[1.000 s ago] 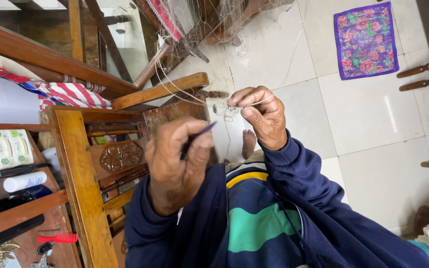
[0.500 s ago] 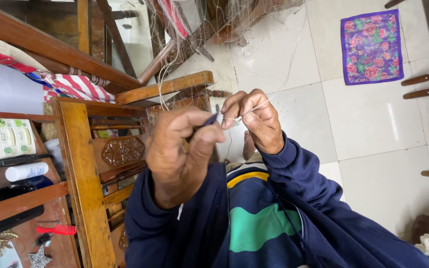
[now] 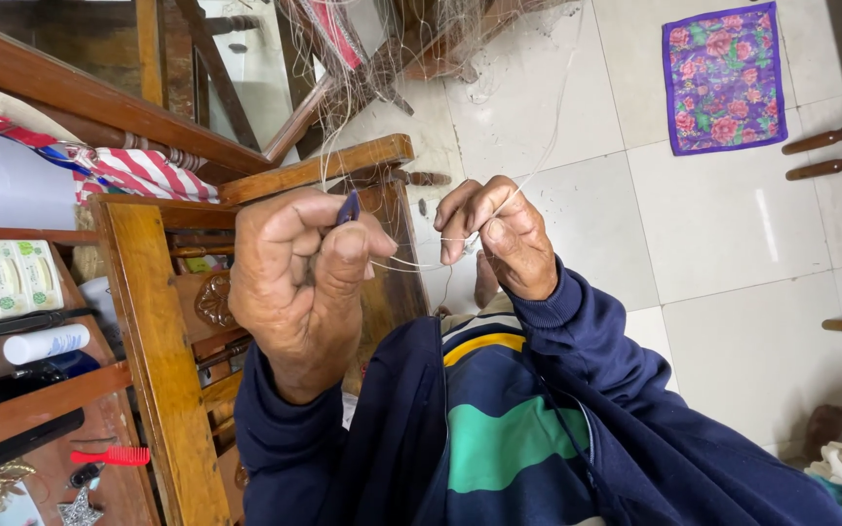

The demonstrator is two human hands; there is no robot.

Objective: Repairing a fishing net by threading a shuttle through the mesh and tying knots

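My left hand is closed in a fist around a small dark blue needle-like tool, whose tip pokes up between thumb and forefinger. Close to its right, my right hand pinches thin pale thread, which runs between both hands. From the right hand, more thread rises to a fine tangled net hanging over wooden furniture at the top. Both arms wear dark blue sleeves over a striped top.
A wooden chair frame stands left of my hands, with a red-and-white striped cloth behind it. A shelf at the far left holds a white tube and a red comb. A floral purple mat lies on the white tiled floor.
My left hand has drawn the blue tool back from the right hand and turned its tip upward. The thread between the hands has pulled tighter. Both hands sit slightly higher.
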